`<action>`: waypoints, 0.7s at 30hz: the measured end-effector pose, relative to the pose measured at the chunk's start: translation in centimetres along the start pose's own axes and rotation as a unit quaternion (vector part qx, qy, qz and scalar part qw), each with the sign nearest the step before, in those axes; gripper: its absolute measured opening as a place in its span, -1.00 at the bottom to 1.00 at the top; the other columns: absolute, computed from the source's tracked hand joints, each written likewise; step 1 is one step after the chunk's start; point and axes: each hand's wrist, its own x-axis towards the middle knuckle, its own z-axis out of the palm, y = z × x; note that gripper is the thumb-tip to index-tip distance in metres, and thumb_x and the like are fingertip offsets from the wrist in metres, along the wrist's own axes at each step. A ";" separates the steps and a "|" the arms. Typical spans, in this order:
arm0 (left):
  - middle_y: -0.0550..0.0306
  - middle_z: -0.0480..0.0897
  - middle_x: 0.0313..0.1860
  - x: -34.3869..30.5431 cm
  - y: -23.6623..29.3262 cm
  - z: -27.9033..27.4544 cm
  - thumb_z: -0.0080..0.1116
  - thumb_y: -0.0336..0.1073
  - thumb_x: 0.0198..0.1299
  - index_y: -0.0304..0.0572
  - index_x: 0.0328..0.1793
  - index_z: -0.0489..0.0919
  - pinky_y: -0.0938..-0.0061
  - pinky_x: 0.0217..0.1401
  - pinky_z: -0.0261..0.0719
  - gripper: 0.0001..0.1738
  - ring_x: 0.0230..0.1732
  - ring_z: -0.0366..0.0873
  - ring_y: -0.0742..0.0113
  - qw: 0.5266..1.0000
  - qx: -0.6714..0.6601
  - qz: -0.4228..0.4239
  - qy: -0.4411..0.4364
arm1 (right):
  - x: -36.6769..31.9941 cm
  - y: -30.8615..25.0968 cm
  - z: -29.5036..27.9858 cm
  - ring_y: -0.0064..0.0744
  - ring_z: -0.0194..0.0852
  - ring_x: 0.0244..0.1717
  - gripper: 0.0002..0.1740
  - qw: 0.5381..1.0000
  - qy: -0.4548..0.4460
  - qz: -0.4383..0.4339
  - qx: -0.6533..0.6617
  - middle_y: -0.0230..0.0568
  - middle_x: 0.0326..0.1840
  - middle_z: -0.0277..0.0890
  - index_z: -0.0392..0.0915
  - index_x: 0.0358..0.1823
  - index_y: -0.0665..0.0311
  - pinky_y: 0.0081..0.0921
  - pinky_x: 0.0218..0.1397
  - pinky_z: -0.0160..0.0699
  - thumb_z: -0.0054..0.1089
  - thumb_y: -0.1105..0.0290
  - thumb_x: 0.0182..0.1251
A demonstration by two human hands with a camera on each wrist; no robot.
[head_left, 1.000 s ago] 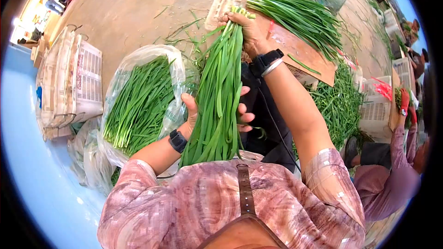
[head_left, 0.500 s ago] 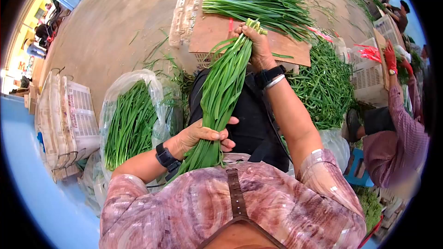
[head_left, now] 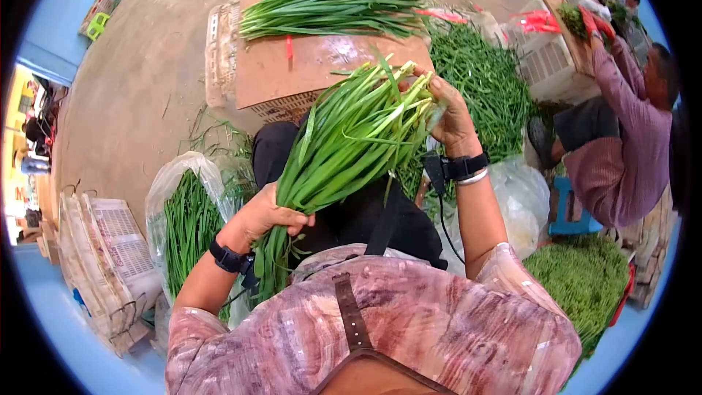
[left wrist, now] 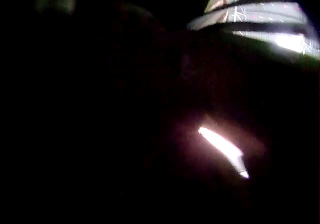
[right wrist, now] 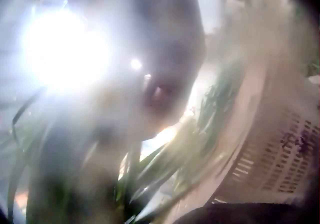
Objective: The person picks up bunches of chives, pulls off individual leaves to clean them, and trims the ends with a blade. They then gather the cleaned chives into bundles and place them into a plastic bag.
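Observation:
In the head view a loose bunch of garlic chives (head_left: 344, 143) slants across the lap, pale stem ends at the upper right. My left hand (head_left: 270, 213) grips its leafy lower part, thumb across the leaves. At the stem ends is my right hand (head_left: 455, 113), thumb on the near side and fingertips behind the stems, which fan out there. The left wrist view is almost black. In the hazy right wrist view, green leaves (right wrist: 155, 169) show below a blurred dark shape.
Ahead, more chives (head_left: 333, 1) lie on a board (head_left: 322, 66) over a crate. Loose greens (head_left: 475, 80) heap at right; a plastic bag (head_left: 157, 201) of chives stands at left beside stacked crates (head_left: 110, 249). Another person (head_left: 621, 132) sits at right near a blue stool (head_left: 570, 208).
The left hand, at first loosely under the bunch, now grips its leafy part. The stem ends have swung right and down with the right hand and spread apart. The head view has turned right.

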 end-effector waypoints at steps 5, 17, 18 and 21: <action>-0.03 0.57 -0.40 0.7 -0.6 -0.2 0.32 -0.50 -0.06 -0.36 -0.02 0.48 0.52 -0.50 0.44 -0.57 -0.59 0.44 0.38 0.997 -0.068 -0.038 -0.001 | -2.3 1.0 -4.0 -0.38 0.61 -0.17 -0.65 0.987 0.089 0.042 -0.126 -0.09 -0.12 0.59 0.44 0.10 0.44 -0.49 -0.10 0.61 0.10 0.46 0.32; 0.08 0.44 -0.45 1.2 -2.1 0.0 0.21 -0.41 0.12 -0.32 0.07 0.38 0.54 -0.55 0.19 -0.60 -0.67 0.24 0.52 0.963 -0.267 -0.015 -0.032 | -1.9 2.0 -6.3 -0.47 0.59 -0.37 -0.74 0.989 0.107 0.042 -0.096 -0.18 -0.24 0.63 0.53 -0.05 0.38 -0.56 -0.34 0.60 0.19 0.39 0.29; 0.10 0.43 -0.45 1.3 -2.0 0.3 0.21 -0.39 0.12 -0.31 0.07 0.37 0.55 -0.57 0.17 -0.60 -0.67 0.24 0.53 0.966 -0.259 -0.015 -0.020 | -1.7 2.0 -6.4 -0.49 0.58 -0.41 -0.74 0.989 0.103 0.025 -0.105 -0.20 -0.25 0.63 0.54 -0.07 0.38 -0.58 -0.37 0.60 0.21 0.38 0.29; 0.13 0.43 -0.44 1.6 -2.3 0.3 0.19 -0.37 0.14 -0.29 0.06 0.36 0.57 -0.60 0.12 -0.61 -0.67 0.23 0.57 0.971 -0.239 -0.010 -0.006 | -1.1 1.4 -6.7 -0.63 0.49 -0.51 -0.77 0.965 0.177 0.065 -0.183 -0.29 -0.37 0.60 0.56 -0.14 0.37 -0.75 -0.61 0.32 0.25 0.40 0.24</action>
